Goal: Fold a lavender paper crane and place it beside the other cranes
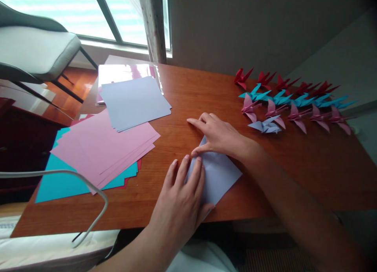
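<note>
A pale lavender sheet of origami paper, folded to a pointed shape, lies on the wooden table near its front edge. My left hand rests flat over the left side of the paper, its fingers stretched out and the thumb by the lower corner. Across the upper part of the paper lies my right hand, thumb pressing near the left fold and index finger extended past it onto the table. Its other fingers are partly bent. The paper's left edge is mostly hidden under both hands.
Rows of folded paper cranes, including a red crane, a blue crane, a pink crane and a lavender crane, stand at right. Lavender sheets, pink sheets and blue sheets lie left. A white cable crosses the front-left edge.
</note>
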A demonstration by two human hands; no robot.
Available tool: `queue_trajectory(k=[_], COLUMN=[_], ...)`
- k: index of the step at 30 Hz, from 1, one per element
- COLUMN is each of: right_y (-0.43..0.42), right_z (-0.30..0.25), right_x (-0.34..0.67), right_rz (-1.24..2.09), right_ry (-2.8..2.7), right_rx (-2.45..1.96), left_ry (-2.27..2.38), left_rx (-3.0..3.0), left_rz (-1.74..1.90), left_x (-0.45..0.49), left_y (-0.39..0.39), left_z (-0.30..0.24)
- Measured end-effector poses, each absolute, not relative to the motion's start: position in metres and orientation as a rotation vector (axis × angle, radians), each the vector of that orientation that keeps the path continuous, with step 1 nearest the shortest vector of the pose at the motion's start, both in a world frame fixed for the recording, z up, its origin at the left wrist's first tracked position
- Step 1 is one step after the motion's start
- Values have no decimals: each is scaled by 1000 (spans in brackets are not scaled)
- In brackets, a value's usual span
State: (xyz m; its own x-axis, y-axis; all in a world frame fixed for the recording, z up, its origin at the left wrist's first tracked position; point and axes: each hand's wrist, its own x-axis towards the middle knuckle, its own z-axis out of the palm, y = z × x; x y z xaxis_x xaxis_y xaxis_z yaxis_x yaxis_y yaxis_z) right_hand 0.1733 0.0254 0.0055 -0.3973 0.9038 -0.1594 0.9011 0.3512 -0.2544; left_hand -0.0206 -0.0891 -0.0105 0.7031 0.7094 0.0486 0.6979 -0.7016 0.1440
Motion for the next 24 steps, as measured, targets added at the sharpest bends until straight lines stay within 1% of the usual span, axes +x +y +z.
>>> queue_trajectory(k=[4,8,15,19,24], right_y=[43,51,15,-16,-47], right_z=[-8,-18,-21,-20,-15], right_x=[203,222,211,204,199], right_rz=[463,563,670,782,1090], right_ry=[-2369,-2243,-1910,-1796,-1480], right_rx=[-1786,-1656,-1545,-1501,-1412], left_ry=[1125,1090,1053,1179,1298], left_rx=[2783,2763,2653,2303,1612], left_rz=[173,264,568,817,861], left_x=[-23,-28,-39,-45,-42], left_y=[-88,-87,-70,-56,-47], left_z=[-12,-16,-25,-23,-6])
